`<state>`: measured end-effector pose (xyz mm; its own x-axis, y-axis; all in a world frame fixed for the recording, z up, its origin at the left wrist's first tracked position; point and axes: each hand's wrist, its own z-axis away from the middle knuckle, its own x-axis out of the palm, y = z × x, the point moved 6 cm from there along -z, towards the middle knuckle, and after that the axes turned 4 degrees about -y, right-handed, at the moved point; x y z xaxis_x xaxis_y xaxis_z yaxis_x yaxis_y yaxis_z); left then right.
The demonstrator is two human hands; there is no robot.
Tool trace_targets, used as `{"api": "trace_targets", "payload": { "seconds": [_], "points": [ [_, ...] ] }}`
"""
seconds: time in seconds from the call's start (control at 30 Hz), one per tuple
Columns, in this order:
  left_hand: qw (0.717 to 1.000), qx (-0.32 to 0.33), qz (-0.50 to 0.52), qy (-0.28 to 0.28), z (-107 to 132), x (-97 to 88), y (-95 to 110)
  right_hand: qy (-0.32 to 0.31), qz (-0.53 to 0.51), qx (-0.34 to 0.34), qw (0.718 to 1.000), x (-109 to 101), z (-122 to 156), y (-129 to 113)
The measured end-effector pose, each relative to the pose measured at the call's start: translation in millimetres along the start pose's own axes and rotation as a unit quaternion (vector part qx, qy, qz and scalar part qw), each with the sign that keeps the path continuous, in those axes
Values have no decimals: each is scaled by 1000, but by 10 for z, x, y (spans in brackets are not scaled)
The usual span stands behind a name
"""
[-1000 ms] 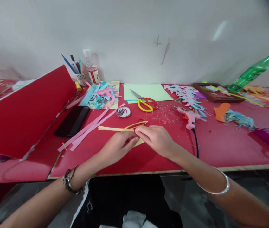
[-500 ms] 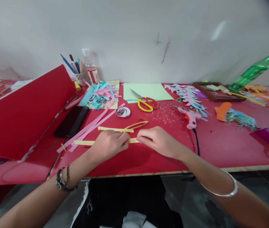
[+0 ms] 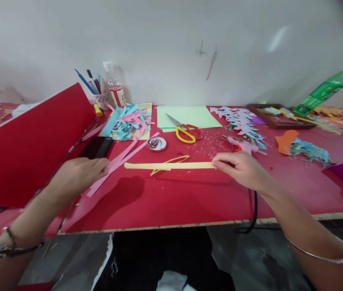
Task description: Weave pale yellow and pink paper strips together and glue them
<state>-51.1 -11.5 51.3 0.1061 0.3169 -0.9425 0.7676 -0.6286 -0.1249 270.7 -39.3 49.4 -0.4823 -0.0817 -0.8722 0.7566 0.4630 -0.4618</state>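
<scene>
My right hand (image 3: pixel 239 167) pinches the right end of a long pale-yellow paper strip (image 3: pixel 194 165). The strip stretches leftward over a shorter yellow strip and a thin yellow loop (image 3: pixel 174 159) on the red tabletop. Off to the left, my left hand (image 3: pixel 83 171) is closed with curled fingers, above the pink paper strips (image 3: pixel 119 159) and the near end of a black phone (image 3: pixel 98 147). Whatever its fingers may hold is hidden. Just behind my right hand lies a pink glue gun (image 3: pixel 244 144), partly covered.
Yellow-and-red scissors (image 3: pixel 186 134) overlap green paper (image 3: pixel 189 115). A small round lid (image 3: pixel 156 143) sits nearby. Blue and pink scraps (image 3: pixel 129 121) lie at back left, beside a red board (image 3: pixel 38 145). A tray (image 3: pixel 277 119) and leaning green bottle (image 3: pixel 329 89) stand at right.
My hands have moved apart, the left one to the left and off the yellow strip. The right one has gone right and slightly up, drawing the strip over the shorter one.
</scene>
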Motion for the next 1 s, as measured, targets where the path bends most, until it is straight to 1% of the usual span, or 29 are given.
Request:
{"api": "trace_targets", "payload": {
  "seconds": [0.03,0.07,0.1,0.13,0.2,0.23,0.27,0.3,0.37,0.43,0.5,0.57,0.6,0.67,0.73,0.8,0.9,1.0],
  "points": [
    [998,-32,-56,-11,-25,-32,-22,6,6,-10,1000,-1,6,-17],
    [992,-78,-98,10,-64,-107,-24,8,11,-28,1000,12,3,-59],
    [992,-90,-92,14,-122,-154,39,8,13,-53,998,35,-6,-123],
    [995,-80,-60,27,-193,-200,151,9,14,-83,996,62,-19,-202],
    [1000,-4,10,-1,-347,-201,469,17,14,-148,989,107,-46,-373],
    [998,44,37,5,-403,-215,635,24,14,-176,984,119,-57,-445],
    [994,80,67,-12,-444,-198,770,32,13,-197,980,121,-67,-496],
    [990,103,94,-35,-469,-171,869,38,12,-211,977,115,-74,-525],
    [981,127,122,-77,-476,-121,976,50,12,-217,975,82,-85,-522],
    [978,126,121,-111,-451,-83,997,66,28,-206,976,40,-93,-494],
    [978,115,109,-136,-427,-45,1001,88,79,-189,975,29,-104,-512],
    [976,98,111,-158,-425,10,1032,99,138,-177,969,82,-123,-609],
    [975,91,125,-161,-433,34,1065,92,155,-176,968,138,-138,-676],
    [967,88,177,-160,-462,73,1156,73,146,-197,967,267,-161,-822],
    [954,97,238,-156,-491,85,1249,67,127,-205,968,366,-177,-899],
    [930,99,306,-177,-503,94,1303,59,105,-201,972,423,-183,-881],
    [878,69,402,-249,-472,143,1282,37,85,-186,978,445,-167,-741],
    [831,28,463,-306,-401,222,1160,37,94,-166,981,403,-130,-569]
  ]
}}
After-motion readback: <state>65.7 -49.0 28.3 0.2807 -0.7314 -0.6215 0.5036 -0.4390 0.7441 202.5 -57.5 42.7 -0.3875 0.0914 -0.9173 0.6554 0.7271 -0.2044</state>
